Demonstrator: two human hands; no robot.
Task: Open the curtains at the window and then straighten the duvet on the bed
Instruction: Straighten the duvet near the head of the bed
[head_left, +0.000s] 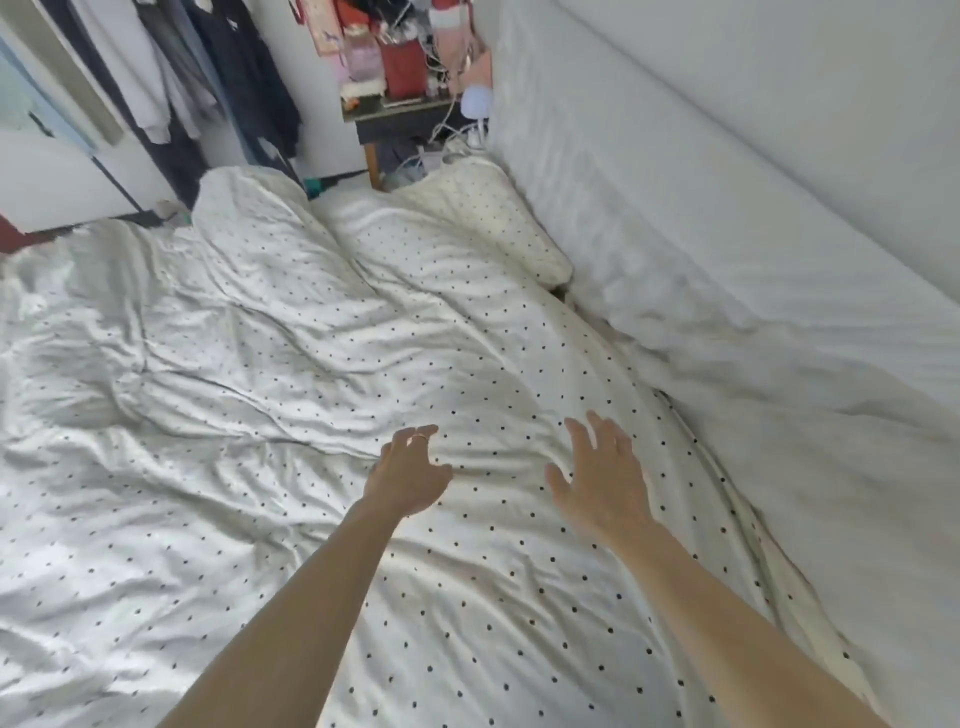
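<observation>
Duvet (291, 364), white with dark dots, spread rumpled over bed, long axis running from camera toward far pillow (498, 218). Left hand (408, 475) fingers curled, pinching nothing visible, on or just above fabric. Right hand (605, 473) splayed, released, over duvet. Near and left duvet edges cut off. Contact unclear, blurred.

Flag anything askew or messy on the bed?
The dotted duvet is rumpled, with deep creases across its middle and far left side, and a long ridge runs toward the pillow. Left hand and right hand reach over it, holding nothing. No spills or damage show.
</observation>
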